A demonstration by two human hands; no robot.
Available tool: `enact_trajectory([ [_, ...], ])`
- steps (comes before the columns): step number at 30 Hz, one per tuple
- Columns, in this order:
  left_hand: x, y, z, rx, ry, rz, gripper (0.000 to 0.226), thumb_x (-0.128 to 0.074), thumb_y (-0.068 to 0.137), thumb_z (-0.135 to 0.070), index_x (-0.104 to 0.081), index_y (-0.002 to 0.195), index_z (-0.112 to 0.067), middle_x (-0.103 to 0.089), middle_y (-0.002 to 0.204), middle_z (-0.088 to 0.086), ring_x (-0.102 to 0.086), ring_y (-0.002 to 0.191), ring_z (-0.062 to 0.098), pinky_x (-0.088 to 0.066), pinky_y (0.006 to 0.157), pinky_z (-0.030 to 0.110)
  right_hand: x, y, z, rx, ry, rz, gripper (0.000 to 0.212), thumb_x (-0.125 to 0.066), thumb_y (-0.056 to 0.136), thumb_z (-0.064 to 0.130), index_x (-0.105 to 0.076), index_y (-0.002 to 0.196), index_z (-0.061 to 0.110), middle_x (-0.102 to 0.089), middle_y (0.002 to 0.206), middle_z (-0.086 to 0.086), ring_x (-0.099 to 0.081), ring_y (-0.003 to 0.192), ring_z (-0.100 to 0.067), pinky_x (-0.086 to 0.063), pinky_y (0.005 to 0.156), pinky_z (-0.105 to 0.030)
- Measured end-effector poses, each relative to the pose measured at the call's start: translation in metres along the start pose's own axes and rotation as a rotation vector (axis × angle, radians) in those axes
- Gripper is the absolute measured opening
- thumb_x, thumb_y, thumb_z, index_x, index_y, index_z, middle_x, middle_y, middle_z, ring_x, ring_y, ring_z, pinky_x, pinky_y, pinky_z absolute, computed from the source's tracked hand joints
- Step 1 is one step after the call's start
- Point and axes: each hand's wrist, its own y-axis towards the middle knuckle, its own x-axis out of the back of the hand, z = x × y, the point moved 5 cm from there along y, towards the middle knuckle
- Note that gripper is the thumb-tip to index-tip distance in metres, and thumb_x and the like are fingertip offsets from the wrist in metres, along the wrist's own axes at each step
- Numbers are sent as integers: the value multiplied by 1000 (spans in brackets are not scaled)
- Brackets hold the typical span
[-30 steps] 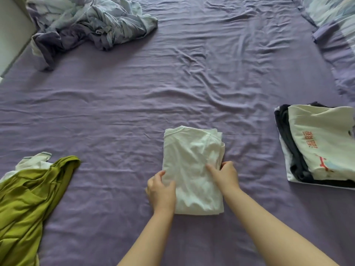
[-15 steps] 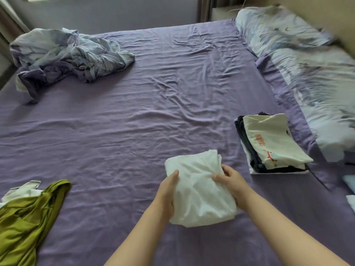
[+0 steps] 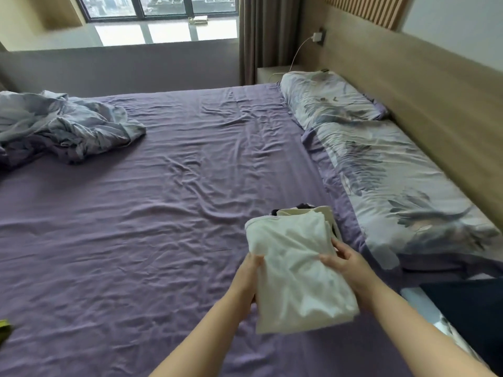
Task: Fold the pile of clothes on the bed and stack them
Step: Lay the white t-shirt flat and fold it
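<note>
A folded white garment point(image 3: 296, 270) hangs in the air above the purple sheet, held from both sides. My left hand point(image 3: 249, 273) grips its left edge and my right hand point(image 3: 347, 263) grips its right edge, thumb on top. Just behind the garment, mostly hidden by it, lies the stack of folded clothes point(image 3: 307, 210); only a cream top edge and a dark strip of it show. A sliver of the green garment point(image 3: 5, 329) peeks in at the left edge of the view.
The purple bed sheet point(image 3: 163, 213) is wrinkled. A crumpled patterned quilt point(image 3: 60, 126) lies at the far left. Patterned pillows point(image 3: 381, 170) line the wooden headboard point(image 3: 435, 104) on the right. A dark cloth point(image 3: 476, 314) lies at the lower right.
Both hands have lifted the folded white garment off the sheet and carried it right, up to the stack. The view has swung up and right, so the green garment is nearly out of frame.
</note>
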Motion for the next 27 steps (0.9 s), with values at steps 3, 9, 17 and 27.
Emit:
enact_trajectory([
  [3, -36, 22, -9, -41, 43, -6, 24, -48, 88, -34, -60, 109, -32, -69, 108, 1, -67, 97, 24, -57, 79, 41, 31, 24, 10, 11, -8, -1, 44, -65, 84, 4, -59, 121, 27, -71, 106, -6, -70, 92, -30, -56, 75, -40],
  [9, -86, 75, -43, -225, 113, -26, 23, -42, 98, -28, -59, 113, -30, -66, 114, 3, -65, 103, 24, -52, 92, 46, 75, 77, 34, 56, -20, 11, 36, -64, 87, 10, -62, 111, 37, -74, 99, 2, -72, 87, -22, -58, 65, -31],
  [17, -86, 106, 24, -114, 516, -69, 75, -51, 84, -3, -27, 147, -37, -48, 135, -1, -53, 112, 13, -46, 85, 14, 82, 102, -39, -4, -555, -10, 80, -62, 86, 5, -18, 151, 21, -36, 149, -3, -38, 134, -17, -30, 111, -32],
  [27, -72, 77, 58, 83, 445, -172, 58, -47, 87, -10, -43, 138, -36, -60, 108, 5, -47, 41, 9, -38, 39, 20, 77, 81, -48, -44, -1077, -109, 61, -52, 90, 17, -31, 147, 22, -35, 146, -9, -38, 127, -32, -34, 103, -32],
])
